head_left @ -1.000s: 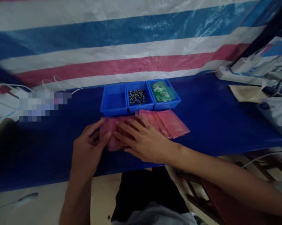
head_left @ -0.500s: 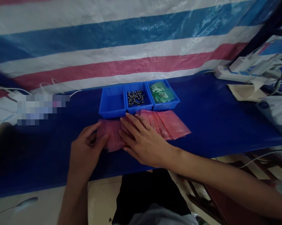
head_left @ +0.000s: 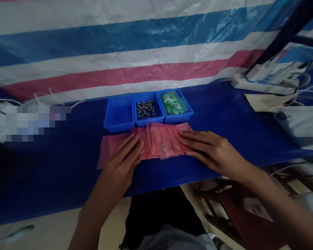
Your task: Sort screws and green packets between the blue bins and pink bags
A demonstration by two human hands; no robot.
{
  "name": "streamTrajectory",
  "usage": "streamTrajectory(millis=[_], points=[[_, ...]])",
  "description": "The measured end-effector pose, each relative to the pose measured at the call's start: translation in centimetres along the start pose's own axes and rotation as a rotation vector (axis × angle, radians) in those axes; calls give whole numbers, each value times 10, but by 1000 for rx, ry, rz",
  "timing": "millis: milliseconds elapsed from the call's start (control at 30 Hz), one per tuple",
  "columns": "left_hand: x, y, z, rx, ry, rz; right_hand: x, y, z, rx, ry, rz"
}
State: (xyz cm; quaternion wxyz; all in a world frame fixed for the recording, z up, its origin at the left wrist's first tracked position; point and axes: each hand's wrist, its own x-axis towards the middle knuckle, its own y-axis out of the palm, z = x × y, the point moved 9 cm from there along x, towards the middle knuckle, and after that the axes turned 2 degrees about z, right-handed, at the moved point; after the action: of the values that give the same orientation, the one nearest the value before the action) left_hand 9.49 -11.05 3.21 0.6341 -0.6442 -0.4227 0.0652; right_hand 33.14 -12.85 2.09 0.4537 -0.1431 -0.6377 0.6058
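Observation:
Several pink translucent bags (head_left: 165,140) lie overlapped in a row on the blue table. My left hand (head_left: 122,161) rests flat over the left part of the row, fingers extended. At the right end, my right hand (head_left: 211,151) lies with its outstretched fingertips on the bags. Small items show faintly inside some bags. Just behind the row stand three joined blue bins: an empty left bin (head_left: 120,113), a middle one with black screws (head_left: 146,108), and a right one with green bags of white parts (head_left: 174,103).
A power strip (head_left: 257,84) with plugs and cables sits at the back right, near a beige paper piece (head_left: 268,101) and a white plastic-wrapped item (head_left: 302,125). White cables lie at the left. A striped sheet (head_left: 135,73) hangs behind the table.
My right hand has moved right, from the middle of the bags to their right end. My left hand has shifted right and now lies over them. The bags are pushed closer together at the right.

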Motion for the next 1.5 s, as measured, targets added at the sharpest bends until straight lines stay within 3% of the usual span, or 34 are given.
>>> streamTrajectory(millis=[200, 400, 600, 700, 933, 1167, 1333, 1500], points=[[18, 9, -25, 150, 147, -25, 10, 2, 13, -58, -6, -106], [13, 6, -27, 231, 36, -134, 6, 1, 11, -25, -42, -57], [20, 10, -38, 247, 49, -120, 21, 12, 25, -42, -97, 39], [19, 12, -39, 272, 59, -125, 27, 13, 29, -84, -105, 8], [22, 17, -47, 302, 112, -94, 27, 21, 25, -65, -89, 28], [33, 17, -61, 299, 98, -105, 11, -4, 6, 124, -11, -50], [37, 30, -73, 308, 149, -82, -7, -3, -9, 95, 12, 13], [47, 44, -76, 357, 106, -47, -12, -5, -20, 84, 109, -63]])
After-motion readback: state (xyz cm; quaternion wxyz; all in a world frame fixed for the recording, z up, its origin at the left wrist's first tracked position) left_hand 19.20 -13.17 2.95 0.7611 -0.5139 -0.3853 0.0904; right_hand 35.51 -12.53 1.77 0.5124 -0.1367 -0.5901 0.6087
